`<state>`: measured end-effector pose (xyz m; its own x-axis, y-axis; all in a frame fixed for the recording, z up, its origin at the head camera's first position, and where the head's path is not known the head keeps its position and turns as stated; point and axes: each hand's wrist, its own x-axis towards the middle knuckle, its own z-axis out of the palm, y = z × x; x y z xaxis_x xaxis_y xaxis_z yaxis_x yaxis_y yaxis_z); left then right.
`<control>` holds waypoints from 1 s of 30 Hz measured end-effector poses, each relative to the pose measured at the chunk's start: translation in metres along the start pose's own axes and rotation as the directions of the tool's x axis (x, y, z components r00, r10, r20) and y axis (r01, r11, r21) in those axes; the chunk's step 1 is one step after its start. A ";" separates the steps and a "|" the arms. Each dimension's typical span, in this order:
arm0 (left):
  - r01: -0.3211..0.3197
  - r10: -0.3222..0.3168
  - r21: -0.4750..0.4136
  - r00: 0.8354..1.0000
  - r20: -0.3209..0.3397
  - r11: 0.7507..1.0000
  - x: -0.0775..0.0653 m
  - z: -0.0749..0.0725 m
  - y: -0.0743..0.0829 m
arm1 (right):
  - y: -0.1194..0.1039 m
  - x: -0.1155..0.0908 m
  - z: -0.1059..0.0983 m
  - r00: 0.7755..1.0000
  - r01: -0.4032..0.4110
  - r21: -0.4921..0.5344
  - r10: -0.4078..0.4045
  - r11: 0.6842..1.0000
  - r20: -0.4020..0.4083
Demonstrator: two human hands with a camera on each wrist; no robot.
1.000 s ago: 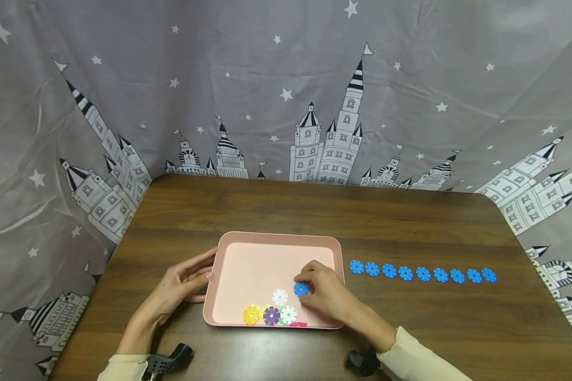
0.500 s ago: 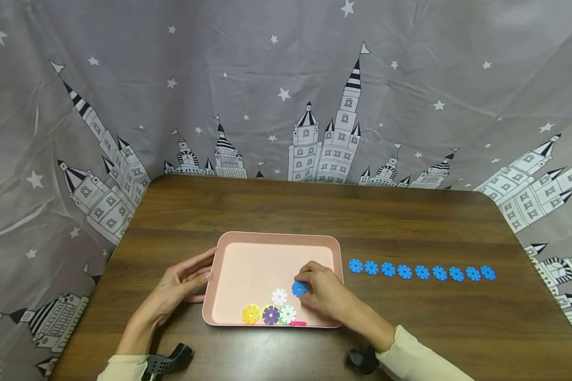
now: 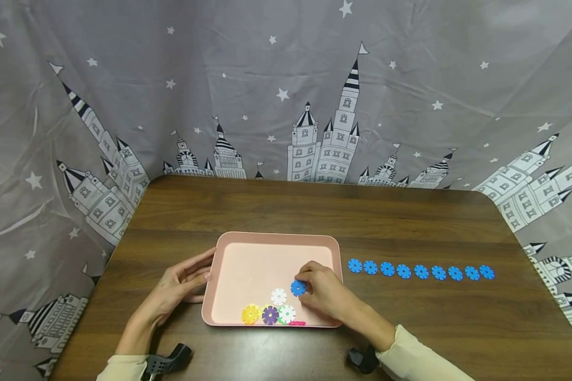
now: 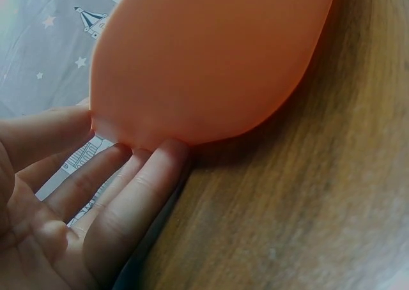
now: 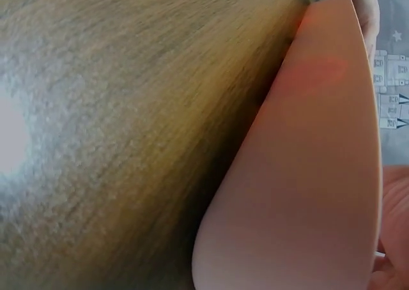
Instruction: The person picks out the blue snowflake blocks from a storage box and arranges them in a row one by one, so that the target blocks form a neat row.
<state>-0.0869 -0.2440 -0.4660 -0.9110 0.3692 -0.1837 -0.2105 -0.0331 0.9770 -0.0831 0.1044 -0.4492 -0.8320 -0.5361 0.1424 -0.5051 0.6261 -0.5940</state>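
The pink tray lies on the wooden table. My left hand is at its left end, fingertips touching the outer wall; the left wrist view shows the fingers fairly straight and spread against the tray wall. Over the tray's right half, my right hand pinches a blue flower-shaped disc between thumb and fingers. Nearby inside lie white, purple and yellow flower discs, with green and pink ones partly covered. The right wrist view mostly shows the tray's outer wall, which hides the disc.
To the right of the tray, several blue flower discs lie flat in a row, slightly apart. Behind the wooden table hangs a grey curtain printed with castles and stars. A black wrist device sits on the left wrist.
The head view has shifted very slightly. Both hands stay in about the same place, and the right one keeps its pinch on the blue flower disc.
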 end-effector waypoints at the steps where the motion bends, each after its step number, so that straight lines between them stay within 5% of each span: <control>1: 0.000 0.000 0.001 1.000 0.000 1.000 0.000 0.000 0.000 | 0.000 0.000 0.000 1.000 -0.002 0.001 0.002 1.000 -0.006; 16: 0.018 -0.018 0.025 1.000 -0.018 1.000 0.001 0.003 0.002 | 0.010 -0.013 -0.026 0.990 -0.033 0.071 0.043 0.997 -0.131; 22: 0.021 -0.020 0.036 0.999 -0.025 0.999 0.001 0.002 0.001 | 0.025 -0.027 -0.045 0.962 -0.055 0.037 0.063 0.998 -0.265; 30: 0.012 -0.011 0.034 1.000 -0.023 0.999 0.001 0.002 0.001 | 0.051 -0.052 -0.075 0.904 -0.227 0.167 0.272 0.959 -0.330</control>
<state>-0.0872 -0.2418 -0.4648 -0.9167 0.3479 -0.1967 -0.2088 0.0026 0.9780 -0.0831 0.2066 -0.4278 -0.9650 -0.1275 0.2290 -0.2572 0.6283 -0.7342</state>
